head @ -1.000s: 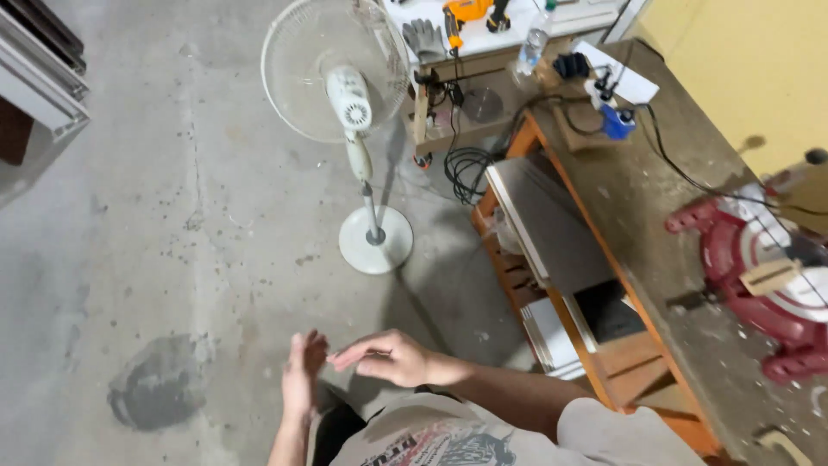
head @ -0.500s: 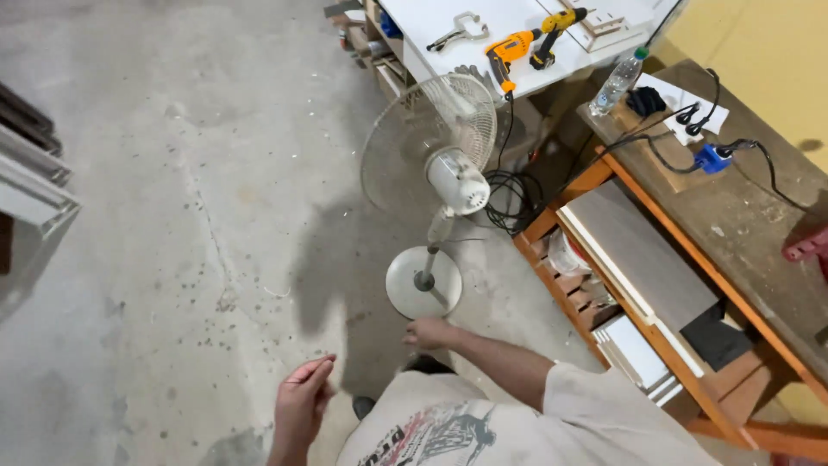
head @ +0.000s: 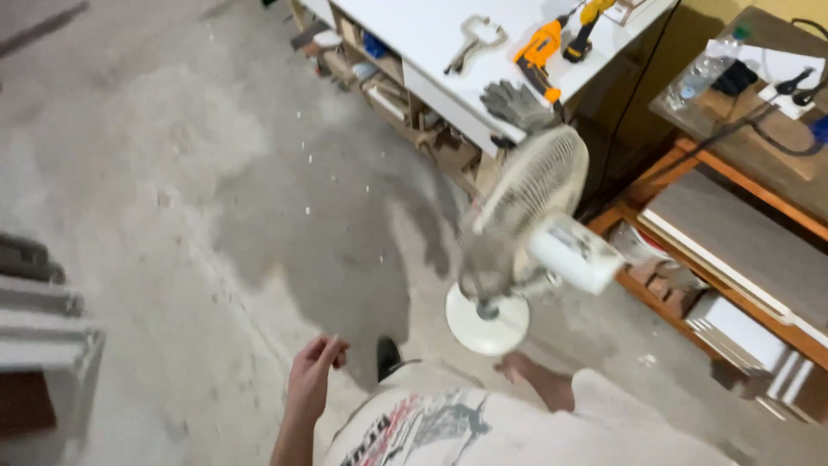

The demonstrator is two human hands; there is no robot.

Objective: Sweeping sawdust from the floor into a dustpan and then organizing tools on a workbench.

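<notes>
The left hand [head: 315, 367] hangs over the concrete floor [head: 172, 173] with fingers loosely curled and nothing in it. The right hand [head: 516, 369] is low and close to the body, just beside the round white base of the fan [head: 526, 216]; only part of it shows past the forearm, so I cannot tell whether it is spread or closed, though nothing shows in it. The fan stands on the floor, right in front of the person, its cage tilted up toward the white bench [head: 431, 34] — neither hand touches it.

As to progress, I judge that no work on the fan has begun: it stands whole, and no tool has been picked up. The locking pliers [head: 472, 39], the orange drill [head: 539, 52] and the grey gloves [head: 516, 103] all lie untouched on the bench, well apart from both hands.

Open room lies to the left and ahead, where the floor is bare apart from a dark patch and scattered specks. To the right it is tight — the fan sits near the corner of the white bench and the orange-framed shelf [head: 733, 233] stacked with boards, with dark cables running between. At the far left edge, grey metal profiles [head: 43, 311] jut into view.
</notes>
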